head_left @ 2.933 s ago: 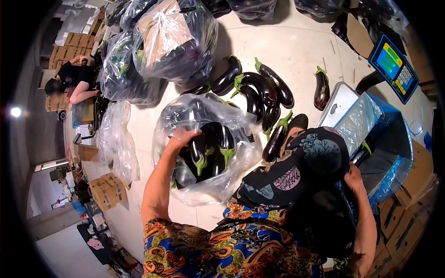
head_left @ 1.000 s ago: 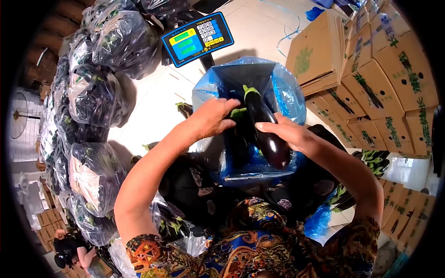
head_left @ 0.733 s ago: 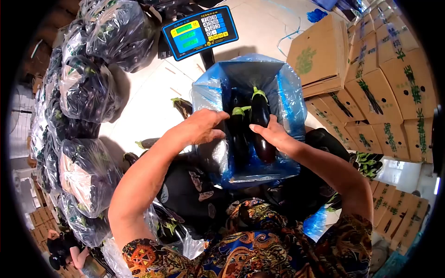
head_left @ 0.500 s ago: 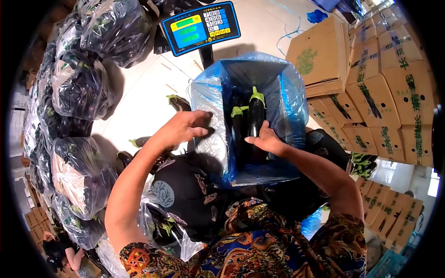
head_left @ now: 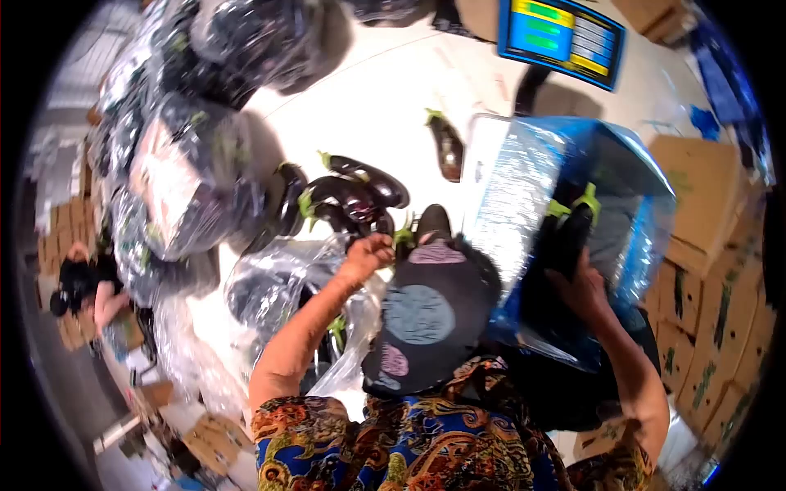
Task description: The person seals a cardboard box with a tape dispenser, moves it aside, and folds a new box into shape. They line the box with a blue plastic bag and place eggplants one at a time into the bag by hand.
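My left hand (head_left: 368, 257) is at the near edge of a small pile of dark eggplants (head_left: 348, 200) on the pale floor; its fingers are bent and blurred, and their grip cannot be made out. Inside a box lined with blue plastic (head_left: 520, 184), my right hand (head_left: 583, 285) lies against a dark eggplant (head_left: 573, 237) with a green cap, thumb apart from the fingers. A clear bag (head_left: 254, 286) with eggplants in it lies beside my left forearm. One eggplant (head_left: 446, 147) rests alone on the floor left of the box.
Large plastic bags of eggplants (head_left: 196, 180) line the left side. A scale display (head_left: 562, 37) stands beyond the box. Printed cartons (head_left: 704, 327) are stacked at the right. Another person (head_left: 90, 282) is at the far left. My knee (head_left: 417, 315) is between my hands.
The view has swung left. My left hand has moved from beside the box to the eggplants on the floor. My right hand remains inside the box at the eggplants.
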{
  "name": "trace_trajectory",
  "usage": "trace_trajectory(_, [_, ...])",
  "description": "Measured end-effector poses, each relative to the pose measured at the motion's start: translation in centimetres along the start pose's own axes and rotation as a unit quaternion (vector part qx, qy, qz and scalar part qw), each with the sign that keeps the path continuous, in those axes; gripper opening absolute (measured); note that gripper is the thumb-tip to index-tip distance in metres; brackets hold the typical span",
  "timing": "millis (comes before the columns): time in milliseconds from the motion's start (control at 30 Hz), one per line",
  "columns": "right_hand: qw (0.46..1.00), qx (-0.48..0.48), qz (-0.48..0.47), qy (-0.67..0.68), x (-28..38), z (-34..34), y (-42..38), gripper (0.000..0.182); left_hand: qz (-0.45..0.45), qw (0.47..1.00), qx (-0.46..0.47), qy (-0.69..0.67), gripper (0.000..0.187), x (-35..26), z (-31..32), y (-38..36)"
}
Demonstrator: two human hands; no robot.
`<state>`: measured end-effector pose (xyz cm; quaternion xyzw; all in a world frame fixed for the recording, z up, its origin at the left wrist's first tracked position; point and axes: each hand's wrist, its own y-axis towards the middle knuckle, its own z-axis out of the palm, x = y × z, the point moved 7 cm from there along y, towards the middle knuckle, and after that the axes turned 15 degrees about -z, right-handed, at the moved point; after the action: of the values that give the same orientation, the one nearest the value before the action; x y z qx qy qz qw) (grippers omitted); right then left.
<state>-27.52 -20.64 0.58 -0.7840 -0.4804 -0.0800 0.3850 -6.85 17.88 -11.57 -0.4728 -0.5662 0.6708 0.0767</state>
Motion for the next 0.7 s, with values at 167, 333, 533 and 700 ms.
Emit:
trace_trajectory(167, [0.93,-0.096,-0.207,-0.289,3.7,-1.7,-0.4,0.08,-0.037,0.992,-0.111,-0.051,0.017,8.5,-1.1,-0.5])
trace_trajectory(333, [0.895,-0.053,-0.214,-0.388,3.0,-0.2,0.2,0.043,0.103,0.978,-0.164,-0.082,0.016,2.8,-4.3,-0.9])
trace_trajectory(533, [0.867,0.054,-0.159,-0.468,-3.4,0.6,-0.8,0.048,0.118,0.943,-0.311,0.017,0.022,0.6,-10.6,2.0])
trace_trajectory(700, [0.891,-0.004,-0.16,-0.425,-0.7,-0.6,-1.4,0.049,0.117,0.924,-0.354,0.078,0.023,0.6,-11.9,1.4])
